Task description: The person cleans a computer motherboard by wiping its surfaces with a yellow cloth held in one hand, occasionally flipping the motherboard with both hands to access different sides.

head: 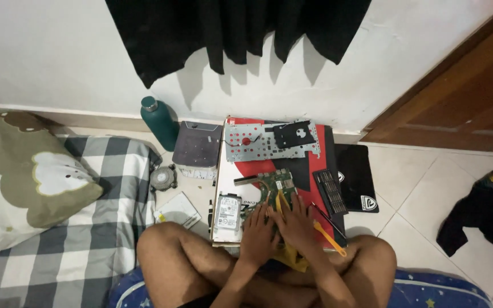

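— While both hands press on that board [274, 185], what matters most?
— Steady, even pressure. The left hand [259, 231] lies flat, fingers spread, holding nothing; the right hand [295, 223] covers the near edge, and I can't tell if it pinches the yellow pick [281, 201].
— Where's the board?
— Just beyond the fingertips, beside the drive [227, 210].

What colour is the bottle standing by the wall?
Dark teal bottle, clearest in the head view.
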